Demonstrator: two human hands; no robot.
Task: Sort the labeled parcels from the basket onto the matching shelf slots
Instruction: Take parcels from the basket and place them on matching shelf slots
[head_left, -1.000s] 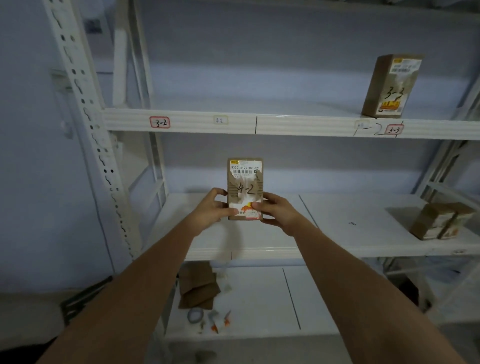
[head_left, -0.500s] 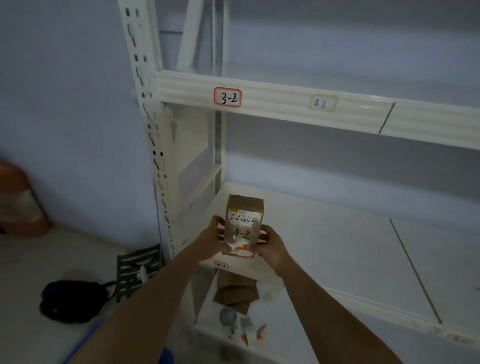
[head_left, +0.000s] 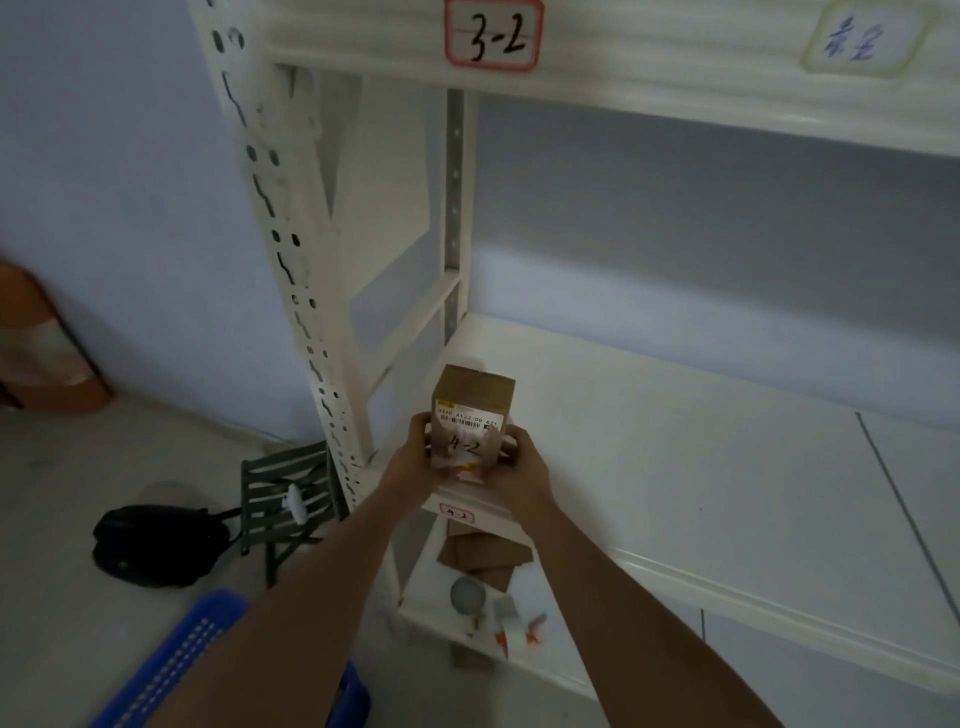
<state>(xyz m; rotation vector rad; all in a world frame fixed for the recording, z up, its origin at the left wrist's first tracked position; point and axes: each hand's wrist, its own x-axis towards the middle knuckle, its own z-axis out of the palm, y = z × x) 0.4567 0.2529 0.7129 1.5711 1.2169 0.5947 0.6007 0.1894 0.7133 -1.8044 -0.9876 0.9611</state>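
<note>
A: What have I got in view?

B: One brown cardboard parcel (head_left: 471, 422), boxy, upright, white printed label with a barcode and "4-2" handwritten on its front. My left hand (head_left: 415, 457) grips its left side, my right hand (head_left: 517, 465) grips its right side, fingers curled round the edges. The bottom of the parcel is hidden behind the hands, so I can't tell if it touches the shelf.

A: Where is it?

B: At the front left corner of the white metal shelf (head_left: 675, 457), right above the red-bordered tag (head_left: 457, 514) reading "4-2". One more tag (head_left: 492, 35) above reads "3-2"; a third pale tag (head_left: 865, 42) is blurred, unreadable.

A: Anything else?

B: Blue plastic basket (head_left: 171, 660) with a perforated rim, cut off at the bottom edge. Black bag (head_left: 156, 543) on the floor. Flat cardboard pieces (head_left: 488, 556) on the lower shelf, plus small blurry items I can't make out.
</note>
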